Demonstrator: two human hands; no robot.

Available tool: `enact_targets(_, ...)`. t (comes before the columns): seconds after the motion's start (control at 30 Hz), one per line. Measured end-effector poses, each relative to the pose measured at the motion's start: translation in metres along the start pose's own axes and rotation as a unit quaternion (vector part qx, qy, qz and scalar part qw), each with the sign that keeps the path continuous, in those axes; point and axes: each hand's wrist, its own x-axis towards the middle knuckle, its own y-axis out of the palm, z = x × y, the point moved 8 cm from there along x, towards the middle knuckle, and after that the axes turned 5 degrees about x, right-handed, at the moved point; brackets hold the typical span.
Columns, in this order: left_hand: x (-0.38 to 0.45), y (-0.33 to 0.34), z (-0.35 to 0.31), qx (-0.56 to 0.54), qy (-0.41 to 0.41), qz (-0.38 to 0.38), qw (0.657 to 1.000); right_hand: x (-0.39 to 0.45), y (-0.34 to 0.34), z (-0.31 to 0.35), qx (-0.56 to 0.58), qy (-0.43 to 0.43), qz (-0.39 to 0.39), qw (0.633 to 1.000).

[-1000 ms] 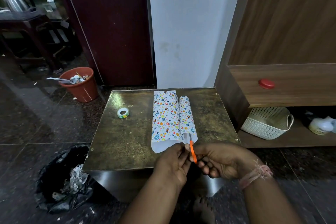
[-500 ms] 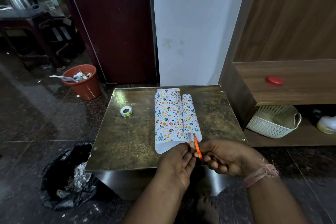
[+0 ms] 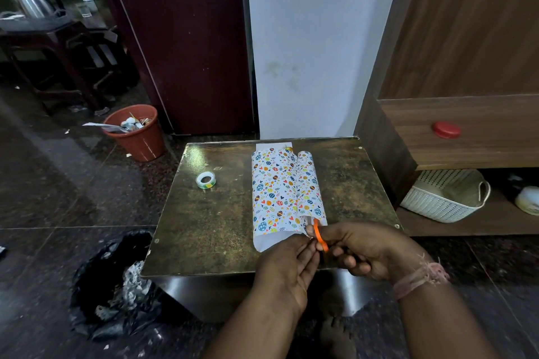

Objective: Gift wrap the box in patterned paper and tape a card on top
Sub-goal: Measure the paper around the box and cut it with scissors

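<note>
Paper (image 3: 275, 195) lies folded on the table (image 3: 215, 227); my right hand (image 3: 361, 251) has nudged the orange scissors (image 3: 320, 234) forward to its near edge, my left fingers (image 3: 303, 251) pinching there—cutting begins.

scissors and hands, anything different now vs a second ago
Little changed. The right hand still grips the orange scissors at the near end of the patterned paper, and the left hand still holds that edge. Only the camera view shifted slightly. The tape roll stayed where it was on the table.
</note>
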Motion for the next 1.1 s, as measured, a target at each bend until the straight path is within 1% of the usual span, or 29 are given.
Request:
enact_targets(0.13,-0.001,0.000,-0.001,0.000,0.001,0.000,1.000,0.000,-0.001,0.001,0.003,-0.009,-0.017,1.000)
enact_targets(0.4,0.000,0.000,0.000,0.011,-0.002,0.003,1.000,0.006,-0.001,0.001,0.016,-0.005,-0.017,1.000)
enact_targets(0.57,-0.001,0.001,-0.001,0.010,-0.003,0.004,1.000,0.010,-0.007,0.000,0.026,-0.015,-0.041,0.999)
enact_targets(0.7,0.001,-0.001,-0.001,0.009,-0.005,0.003,1.000,0.012,-0.006,0.001,0.028,-0.021,-0.032,0.999)
enact_targets(0.87,0.000,-0.003,-0.001,0.016,-0.005,0.000,1.000,0.008,-0.002,0.004,0.016,-0.005,0.008,1.000)
enact_targets(1.1,0.001,-0.005,0.000,0.021,-0.007,0.002,1.000,0.009,-0.005,0.004,0.045,0.012,-0.008,0.999)
